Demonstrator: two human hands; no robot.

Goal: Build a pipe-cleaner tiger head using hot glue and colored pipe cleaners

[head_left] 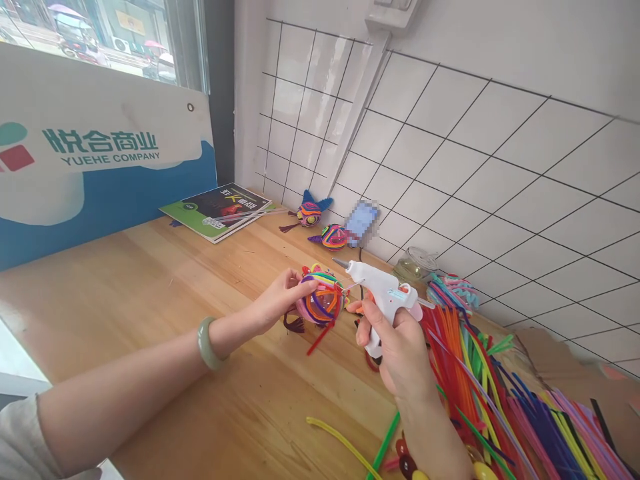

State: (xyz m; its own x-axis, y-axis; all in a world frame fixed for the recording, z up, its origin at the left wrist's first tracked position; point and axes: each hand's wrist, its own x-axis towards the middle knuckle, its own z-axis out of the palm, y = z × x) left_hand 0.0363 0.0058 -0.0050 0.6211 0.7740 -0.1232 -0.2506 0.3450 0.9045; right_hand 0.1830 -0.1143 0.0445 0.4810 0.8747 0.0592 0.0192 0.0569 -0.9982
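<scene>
My left hand (283,297) grips a round craft ball (323,301) wound with pipe cleaners in several colours, thumb and fingers on its left side. From the ball's lower right a red pipe cleaner end (320,339) sticks out, and a dark tassel (294,323) hangs at its lower left. In my right hand (393,333) is a white hot glue gun (383,290), fingers wrapped around its handle. The gun's grey nozzle points up and left, above and to the right of the ball, apart from it.
Two finished-looking craft balls (334,236) stand near the wall by a blurred phone (362,223). A glass jar (415,265) is behind the gun. Many loose pipe cleaners (465,373) spread over the right side. Booklets (217,212) lie at the back left; a yellow pipe cleaner (345,441) lies in front.
</scene>
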